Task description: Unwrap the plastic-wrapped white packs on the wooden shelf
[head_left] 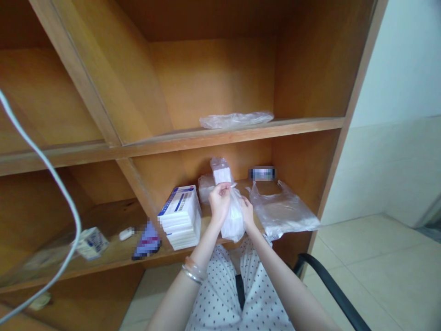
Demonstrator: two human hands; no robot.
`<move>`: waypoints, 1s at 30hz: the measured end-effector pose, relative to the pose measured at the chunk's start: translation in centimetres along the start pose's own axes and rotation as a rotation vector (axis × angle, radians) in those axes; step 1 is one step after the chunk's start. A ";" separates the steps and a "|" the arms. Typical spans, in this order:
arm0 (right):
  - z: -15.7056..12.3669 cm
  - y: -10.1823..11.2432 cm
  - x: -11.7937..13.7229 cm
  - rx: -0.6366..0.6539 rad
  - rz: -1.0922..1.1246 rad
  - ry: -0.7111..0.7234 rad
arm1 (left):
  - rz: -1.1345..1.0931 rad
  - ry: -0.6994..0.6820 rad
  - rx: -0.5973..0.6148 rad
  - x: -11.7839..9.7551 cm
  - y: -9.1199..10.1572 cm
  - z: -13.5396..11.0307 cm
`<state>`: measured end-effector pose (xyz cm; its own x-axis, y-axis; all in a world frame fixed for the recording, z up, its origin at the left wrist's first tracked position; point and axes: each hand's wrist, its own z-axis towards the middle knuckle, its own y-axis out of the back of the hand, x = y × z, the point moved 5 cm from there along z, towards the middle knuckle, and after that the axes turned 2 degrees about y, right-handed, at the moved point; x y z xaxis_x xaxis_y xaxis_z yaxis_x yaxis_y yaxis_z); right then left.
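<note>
My left hand (219, 201) pinches the top of a small clear plastic bag (233, 219) that holds white contents. On the bag's right side, my right hand (246, 210) grips the same bag, fingers closed. The bag hangs just above the front edge of the lower shelf (113, 255). Behind it stands another small wrapped white packet (221, 171). A stack of white boxes with blue print (181, 217) sits to the left of my hands. A pile of empty clear plastic bags (283, 210) lies to the right.
A clear bag (236, 119) lies on the upper shelf (241, 133). On the lower left shelf are a small carton (92, 242) and a small white object (126, 234). A white cable (62, 193) hangs at left. A black chair arm (330, 287) is at lower right.
</note>
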<state>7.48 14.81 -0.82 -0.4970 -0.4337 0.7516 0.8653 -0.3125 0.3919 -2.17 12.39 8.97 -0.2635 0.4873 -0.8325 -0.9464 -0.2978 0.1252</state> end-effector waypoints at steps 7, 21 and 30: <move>-2.9 3.0 2.2 -0.265 0.404 -0.009 | 0.194 -0.042 0.217 -0.8 1.2 -3.0; -7.6 7.6 7.4 0.226 0.342 0.053 | 0.526 0.240 0.012 -2.3 6.2 -10.9; -9.5 6.5 8.4 0.169 0.233 0.118 | 0.088 0.334 0.147 0.1 5.0 -14.0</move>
<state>8.33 1.11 2.98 -0.2796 -0.5752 0.7687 0.9504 -0.0525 0.3065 -4.27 -0.53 1.92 -0.2925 0.1634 -0.9422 -0.9459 -0.1941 0.2600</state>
